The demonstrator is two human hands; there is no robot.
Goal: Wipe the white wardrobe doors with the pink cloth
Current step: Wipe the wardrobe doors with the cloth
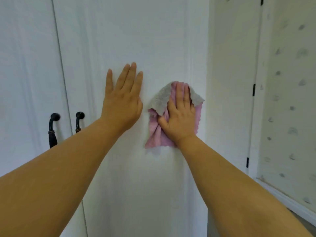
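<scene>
The white wardrobe fills the view, with its right door (136, 40) directly ahead and its left door (25, 65) beside it. My right hand (181, 113) presses the pink cloth (154, 134) flat against the right door, fingers straight and pointing up. The cloth is pink with a grey side folded over at the top. My left hand (122, 98) rests flat on the same door, just left of the cloth, fingers straight and spread slightly.
Two black handles (53, 129) (79, 121) flank the seam between the doors at the left. A white room door with black hinges (254, 89) stands at the right. A spotted wall (290, 100) and white skirting lie further right.
</scene>
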